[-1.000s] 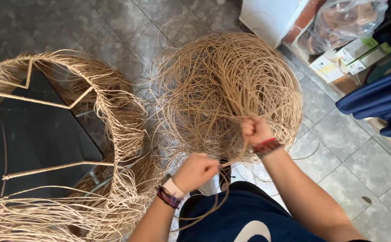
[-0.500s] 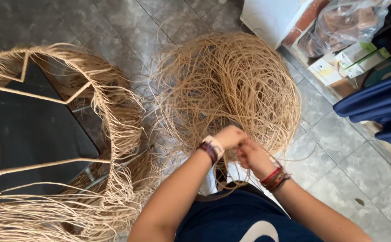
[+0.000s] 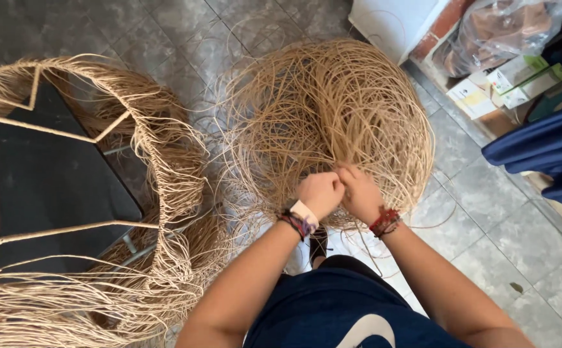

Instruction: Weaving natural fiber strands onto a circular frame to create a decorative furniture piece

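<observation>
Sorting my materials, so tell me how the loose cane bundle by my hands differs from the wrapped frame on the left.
The cane bundle is a loose round tangle on the floor, gripped by both hands; the wrapped frame has strands bound tightly along a rigid curve, fringe hanging, untouched. Both are the same tan fibre.

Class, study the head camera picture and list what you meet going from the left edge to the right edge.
Tan frame wrapped in woven fibre with loose fringe → big round tangle of tan cane strands → left hand → right hand, both gripping strands at the tangle's near edge → small cardboard boxes → dark blue cloth.
</observation>
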